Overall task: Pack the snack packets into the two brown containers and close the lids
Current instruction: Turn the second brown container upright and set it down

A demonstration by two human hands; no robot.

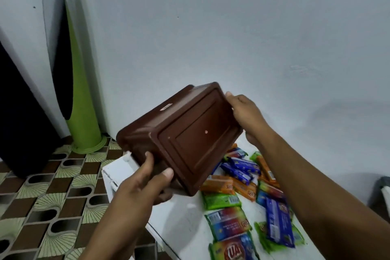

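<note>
A brown plastic container (185,137) is held in the air, tipped on its side so its recessed base faces me. My left hand (145,183) grips its lower near corner, thumb on the base. My right hand (247,116) holds the upper far end. Below and to the right, several snack packets (238,198) in orange, blue, green and red wrappers lie loose on a white table (181,221). The container's opening faces away and its inside is hidden. I see only one brown container and no lid.
The white table's left corner (109,173) juts over a patterned brown and green floor (52,192). A green cone-shaped stand (84,116) and a dark object (23,124) lean by the pale wall. A grey object (382,194) sits at the right edge.
</note>
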